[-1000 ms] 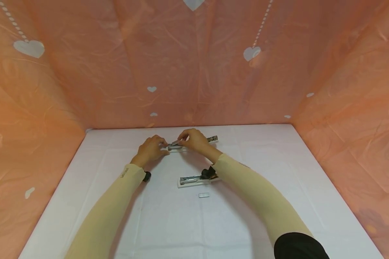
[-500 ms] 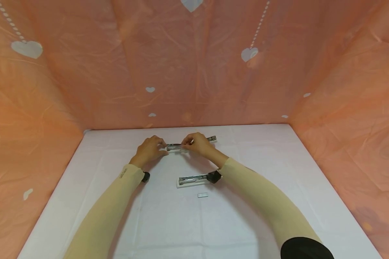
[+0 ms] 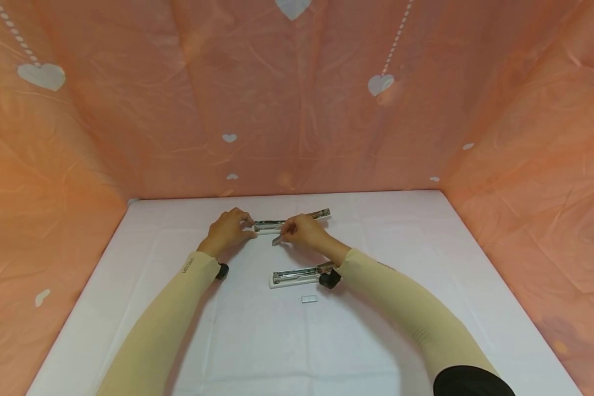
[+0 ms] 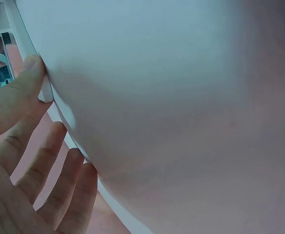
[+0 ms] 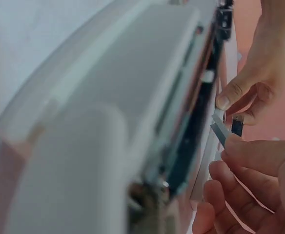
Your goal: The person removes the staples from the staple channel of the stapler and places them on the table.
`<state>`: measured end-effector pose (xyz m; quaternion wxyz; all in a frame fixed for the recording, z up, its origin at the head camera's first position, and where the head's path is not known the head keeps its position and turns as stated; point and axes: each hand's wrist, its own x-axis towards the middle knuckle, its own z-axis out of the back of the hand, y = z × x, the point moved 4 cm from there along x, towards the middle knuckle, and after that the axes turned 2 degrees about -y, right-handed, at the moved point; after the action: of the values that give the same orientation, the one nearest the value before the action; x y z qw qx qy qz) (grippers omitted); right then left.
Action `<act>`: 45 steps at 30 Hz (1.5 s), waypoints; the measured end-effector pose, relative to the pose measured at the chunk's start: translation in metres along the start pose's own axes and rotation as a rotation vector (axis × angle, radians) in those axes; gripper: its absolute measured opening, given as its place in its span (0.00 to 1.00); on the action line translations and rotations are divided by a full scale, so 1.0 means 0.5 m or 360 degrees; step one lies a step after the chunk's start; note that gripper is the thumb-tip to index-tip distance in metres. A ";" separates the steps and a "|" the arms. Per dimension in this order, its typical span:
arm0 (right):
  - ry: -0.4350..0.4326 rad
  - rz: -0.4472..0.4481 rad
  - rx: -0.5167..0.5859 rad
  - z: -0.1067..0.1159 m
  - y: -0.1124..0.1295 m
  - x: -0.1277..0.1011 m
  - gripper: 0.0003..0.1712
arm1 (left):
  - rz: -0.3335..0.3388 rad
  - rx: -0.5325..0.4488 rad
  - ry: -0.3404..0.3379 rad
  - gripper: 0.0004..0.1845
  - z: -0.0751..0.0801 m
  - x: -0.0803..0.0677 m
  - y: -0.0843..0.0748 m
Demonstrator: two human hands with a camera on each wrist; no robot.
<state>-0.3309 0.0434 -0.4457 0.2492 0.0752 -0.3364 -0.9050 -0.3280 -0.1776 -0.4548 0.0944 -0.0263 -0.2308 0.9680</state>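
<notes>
Metal strip of staples (image 3: 277,240) is pinched in the fingertips of the right hand (image 3: 301,231), just on the near side of the opened far stapler (image 3: 291,219); it is outside the magazine channel, not seated. The left hand (image 3: 229,230) grips that stapler's left end and steadies it on the white desk (image 3: 416,286). Loading therefore appears unfinished: the strip remains to be set into the channel and the top arm closed. A second stapler (image 3: 299,275) lies open on the desk below the right wrist, and a spare staple block (image 3: 309,298) lies just nearer the person; both look untouched.

Against the frame half a second earlier, the right hand has drawn back from over the channel toward the person, and the strip now shows clear of the stapler. The left hand has not shifted.
</notes>
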 end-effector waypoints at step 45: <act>0.0039 -0.0029 -0.0143 -0.012 -0.008 -0.011 0.04 | -0.0022 0.0033 -0.0004 0.19 0.003 -0.006 -0.006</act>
<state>-0.3258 0.0456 -0.4530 0.2482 0.0782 -0.2917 -0.9204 -0.3248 -0.1762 -0.4520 0.1009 -0.0225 -0.2212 0.9697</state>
